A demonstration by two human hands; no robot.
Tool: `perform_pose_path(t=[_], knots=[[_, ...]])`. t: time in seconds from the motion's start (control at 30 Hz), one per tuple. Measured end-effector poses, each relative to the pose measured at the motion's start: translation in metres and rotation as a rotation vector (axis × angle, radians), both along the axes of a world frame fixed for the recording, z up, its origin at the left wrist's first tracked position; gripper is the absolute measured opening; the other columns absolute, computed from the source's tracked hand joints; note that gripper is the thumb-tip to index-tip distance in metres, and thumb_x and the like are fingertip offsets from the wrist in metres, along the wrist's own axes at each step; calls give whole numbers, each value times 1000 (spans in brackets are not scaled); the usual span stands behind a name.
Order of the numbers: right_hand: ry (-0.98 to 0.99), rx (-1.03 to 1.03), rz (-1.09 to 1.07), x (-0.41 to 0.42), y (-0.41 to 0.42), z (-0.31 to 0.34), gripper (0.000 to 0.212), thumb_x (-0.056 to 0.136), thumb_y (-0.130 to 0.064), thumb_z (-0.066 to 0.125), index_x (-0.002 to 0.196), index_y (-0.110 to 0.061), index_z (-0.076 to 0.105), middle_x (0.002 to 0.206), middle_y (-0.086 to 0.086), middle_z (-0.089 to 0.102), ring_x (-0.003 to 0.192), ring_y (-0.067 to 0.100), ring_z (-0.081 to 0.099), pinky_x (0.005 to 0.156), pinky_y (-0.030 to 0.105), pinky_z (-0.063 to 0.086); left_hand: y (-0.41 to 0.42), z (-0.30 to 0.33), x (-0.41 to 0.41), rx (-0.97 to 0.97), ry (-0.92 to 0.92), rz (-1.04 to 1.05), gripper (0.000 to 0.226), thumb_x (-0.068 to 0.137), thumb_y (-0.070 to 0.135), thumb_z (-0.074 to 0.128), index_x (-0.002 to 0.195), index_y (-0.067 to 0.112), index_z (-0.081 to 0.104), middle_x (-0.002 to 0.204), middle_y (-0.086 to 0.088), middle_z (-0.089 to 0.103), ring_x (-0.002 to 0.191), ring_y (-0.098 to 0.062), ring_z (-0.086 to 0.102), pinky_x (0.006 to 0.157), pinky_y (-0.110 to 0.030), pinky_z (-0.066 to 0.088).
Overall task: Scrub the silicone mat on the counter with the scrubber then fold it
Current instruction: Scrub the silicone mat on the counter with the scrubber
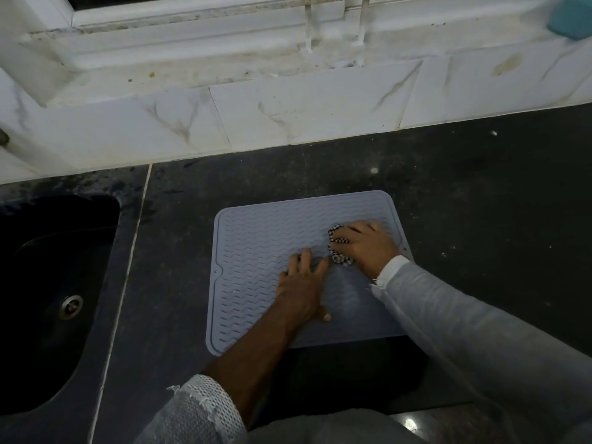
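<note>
On the dark bench (480, 193), the grey silicone mat (256, 251) was pressed flat by the left hand (301, 283), fingers straight; the checkered scrubber (338, 248) was clutched in the right hand's (368, 246) grip.

Dark counter (480, 203), grey silicone mat (256, 251) flat on it (sink (48, 283) inset left)

Dim overall, cool grey cast. Brightest zone is the white sill (224, 59) and tiles (288, 113) at top; the dark worktop (480, 193) falls off toward the bottom. The sink (48, 267) at left is near black, detail lost. Small specular glints on the worktop at right and bottom right. Soft shadow under the arms over the mat's (256, 251) near edge. Right hand (368, 245) motion-blurred, blue object (573, 17) at top right smeared. Wide-angle bending at the edges.
</note>
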State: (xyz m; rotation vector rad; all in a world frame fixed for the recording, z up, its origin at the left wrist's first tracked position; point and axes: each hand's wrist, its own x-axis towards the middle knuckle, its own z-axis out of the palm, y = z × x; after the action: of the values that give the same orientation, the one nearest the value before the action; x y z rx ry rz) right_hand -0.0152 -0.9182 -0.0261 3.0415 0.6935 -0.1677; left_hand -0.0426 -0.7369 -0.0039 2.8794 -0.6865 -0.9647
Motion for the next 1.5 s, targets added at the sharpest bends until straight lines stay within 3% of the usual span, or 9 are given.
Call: perform_pose_path(t=[0.13,0.23,0.4,0.57,0.73,0.87,1.13,1.3,1.5], knots=[[-207,172,-57,-18,-53,-4,50,51,-11,89,97,-23,74,110,4,69,98,32,64,76,49,48,2,-2,0,-11,8,-1,116,71,44,79,152,29,-2,158,-13,-15,145,-38,-8,113,-59,14],[-218,177,-91,-25,-76,-6,56,40,-10,93,93,-20,75,104,5,71,89,34,67,63,45,47,1,-3,0,5,-4,-12,116,71,44,79,152,28,-2,158,-14,-14,145,-38,-8,114,-58,14],[-208,239,-167,-24,-70,-6,54,41,-3,91,91,-17,76,101,7,72,88,38,66,65,49,47,0,-6,-8,17,-103,-41,111,73,44,77,152,27,0,157,-14,-5,145,-35,1,116,-52,14],[-15,191,-278,-21,-71,-5,42,78,-17,71,119,-26,63,134,-1,53,123,31,43,94,43,32,-6,-12,-32,-57,-250,-161,86,81,19,71,149,23,18,153,-15,11,138,-32,20,111,-45,25],[-129,376,-251,-27,-48,4,44,62,-1,79,103,-13,72,116,9,66,108,39,56,85,48,39,-8,-11,-42,-81,-213,-131,77,86,16,65,148,22,20,153,-13,11,135,-32,24,105,-46,35],[-48,210,-137,-32,-10,-2,40,76,-13,72,115,-19,66,130,2,57,123,30,44,102,46,29,-8,-8,-42,-89,-192,-110,73,89,18,60,149,24,19,152,-12,13,133,-30,25,102,-47,39],[-90,177,-247,-55,-72,1,37,69,-10,77,105,-19,71,122,6,63,112,35,54,87,49,37,-4,-7,-39,-93,-195,-118,71,88,12,59,147,23,21,153,-12,11,132,-31,25,99,-46,42],[-48,159,-354,-46,-76,8,38,73,-16,75,109,-22,69,127,-1,60,118,29,48,89,40,31,-5,-6,-37,-68,-191,-116,76,86,12,64,147,26,21,152,-11,12,131,-31,26,99,-46,40],[-44,166,-166,-32,-9,0,38,81,-19,66,119,-21,63,133,0,54,125,27,41,102,41,24,-8,-8,-35,-37,-205,-121,77,83,15,68,145,26,22,148,-10,16,129,-31,28,98,-47,41]])
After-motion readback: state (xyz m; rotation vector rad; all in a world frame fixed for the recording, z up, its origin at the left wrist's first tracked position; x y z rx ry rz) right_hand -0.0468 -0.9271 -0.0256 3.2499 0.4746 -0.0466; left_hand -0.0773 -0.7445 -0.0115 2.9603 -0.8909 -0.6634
